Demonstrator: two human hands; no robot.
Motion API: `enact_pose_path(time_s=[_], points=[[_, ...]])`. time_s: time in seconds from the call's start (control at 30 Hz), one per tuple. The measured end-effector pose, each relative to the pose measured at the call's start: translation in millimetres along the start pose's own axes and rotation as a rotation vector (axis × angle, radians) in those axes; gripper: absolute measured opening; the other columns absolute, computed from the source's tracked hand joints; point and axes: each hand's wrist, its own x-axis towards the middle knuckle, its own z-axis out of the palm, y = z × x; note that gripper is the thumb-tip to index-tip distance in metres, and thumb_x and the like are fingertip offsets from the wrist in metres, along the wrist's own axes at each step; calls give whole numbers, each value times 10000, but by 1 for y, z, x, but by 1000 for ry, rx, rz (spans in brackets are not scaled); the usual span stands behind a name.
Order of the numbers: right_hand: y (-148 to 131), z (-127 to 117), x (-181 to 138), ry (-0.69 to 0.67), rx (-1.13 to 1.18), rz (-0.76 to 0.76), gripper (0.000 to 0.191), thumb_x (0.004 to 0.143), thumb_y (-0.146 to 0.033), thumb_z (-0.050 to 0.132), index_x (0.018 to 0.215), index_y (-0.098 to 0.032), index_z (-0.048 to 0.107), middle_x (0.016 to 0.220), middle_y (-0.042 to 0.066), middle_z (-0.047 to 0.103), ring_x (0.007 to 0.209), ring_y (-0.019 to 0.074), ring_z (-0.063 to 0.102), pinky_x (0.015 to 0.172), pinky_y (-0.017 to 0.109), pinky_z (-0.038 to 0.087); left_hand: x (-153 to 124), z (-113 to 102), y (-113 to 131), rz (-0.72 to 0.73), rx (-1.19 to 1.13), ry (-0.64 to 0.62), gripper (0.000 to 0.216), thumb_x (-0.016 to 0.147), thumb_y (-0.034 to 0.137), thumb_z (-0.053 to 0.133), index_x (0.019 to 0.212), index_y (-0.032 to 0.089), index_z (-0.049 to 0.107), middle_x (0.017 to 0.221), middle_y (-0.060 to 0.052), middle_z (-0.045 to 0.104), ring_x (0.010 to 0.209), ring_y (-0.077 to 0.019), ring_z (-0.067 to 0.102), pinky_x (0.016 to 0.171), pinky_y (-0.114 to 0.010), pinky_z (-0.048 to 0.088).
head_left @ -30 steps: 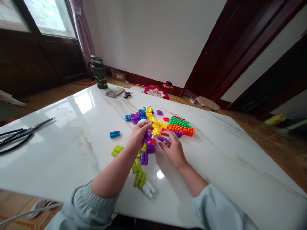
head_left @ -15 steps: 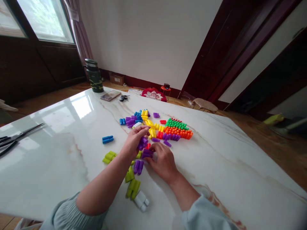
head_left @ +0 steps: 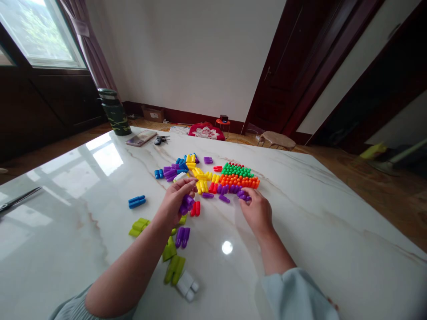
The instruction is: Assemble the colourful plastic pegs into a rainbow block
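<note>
My left hand (head_left: pixel 174 198) is closed around some purple bullet-shaped plastic blocks (head_left: pixel 187 205), held just above the table. To its right, my right hand (head_left: pixel 258 212) pinches another purple block (head_left: pixel 243 196) at the near edge of a grouped set. That set has rows of orange blocks (head_left: pixel 239 181), green blocks (head_left: pixel 236 170) and a few red tips behind. Two joined red blocks (head_left: pixel 195 208) lie near my left fingers. Yellow blocks (head_left: pixel 202 175) are heaped between the hands, farther back. A purple pair (head_left: pixel 182 237) rests below my left hand.
Lime-green blocks (head_left: pixel 174 270) and a white block (head_left: pixel 187 286) lie near the front of the marble-look table (head_left: pixel 300 249). Blue blocks (head_left: pixel 137 202) and scissors (head_left: pixel 20 199) are at left. A camouflage flask (head_left: pixel 115 113), a phone (head_left: pixel 141 138) and keys (head_left: pixel 160 140) stand behind.
My right hand has moved right and away from me with a purple block, from beside my left hand to the grouped set. My left hand still holds its purple blocks. The view has shifted slightly.
</note>
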Motion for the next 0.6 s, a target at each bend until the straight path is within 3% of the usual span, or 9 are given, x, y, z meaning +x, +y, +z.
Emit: enact_pose_path(time_s=[0.2, 0.37, 0.47, 0.6], points=[[-20, 10, -4, -165, 244, -123, 264, 745, -212, 613, 1004, -212, 665, 929, 42, 706, 759, 166, 625, 733, 279, 500, -1, 1, 0, -25, 23, 7, 439, 570, 325, 845, 905, 127, 641, 650, 22, 593, 468, -32, 491, 370, -92, 365], [5, -12, 7, 23, 8, 134, 274, 729, -261, 610, 995, -217, 659, 898, 45, 712, 742, 192, 629, 726, 306, 479, 0, -1, -3, -28, 29, -4, 420, 586, 321, 839, 905, 125, 648, 653, 22, 597, 464, -22, 485, 384, -88, 372], [20, -16, 12, -18, -76, 254, 267, 725, -267, 601, 979, -234, 678, 871, 41, 712, 756, 206, 629, 713, 313, 467, 1, -1, -4, -41, 26, -6, 428, 576, 313, 843, 908, 125, 648, 652, 19, 600, 472, -29, 498, 387, -92, 377], [26, -7, 15, -75, -29, 257, 252, 733, -257, 579, 959, -261, 690, 891, 22, 708, 759, 190, 620, 702, 300, 459, 1, -1, -3, -38, 20, -10, 418, 582, 308, 842, 904, 124, 648, 649, 25, 594, 468, -22, 483, 391, -89, 382]])
